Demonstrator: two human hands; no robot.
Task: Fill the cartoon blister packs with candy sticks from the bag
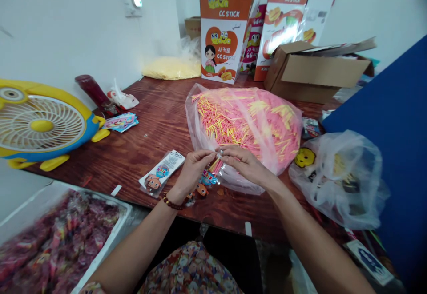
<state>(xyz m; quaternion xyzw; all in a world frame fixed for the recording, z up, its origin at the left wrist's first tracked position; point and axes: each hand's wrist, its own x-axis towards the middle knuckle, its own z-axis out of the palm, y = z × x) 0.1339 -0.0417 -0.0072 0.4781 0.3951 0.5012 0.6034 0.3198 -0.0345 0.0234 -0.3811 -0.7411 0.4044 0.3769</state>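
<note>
Both my hands meet over the near edge of a big clear bag, fingertips pinching the top of a small clear packet. The packet has a blue printed label, and pink and yellow sticks show inside it. My left hand, with a beaded bracelet at the wrist, is closed on its left side. Opposite it, my right hand grips the other side of the packet's top. Small brown cartoon-face pieces show just below. Behind the hands, the big clear bag lies open, full of thin pink and yellow sticks.
Left of my hands lies a stack of printed packets. A yellow fan stands at the table's left; below it, a white foam box holds filled packets. Cartons line the back. A white plastic bag sits right.
</note>
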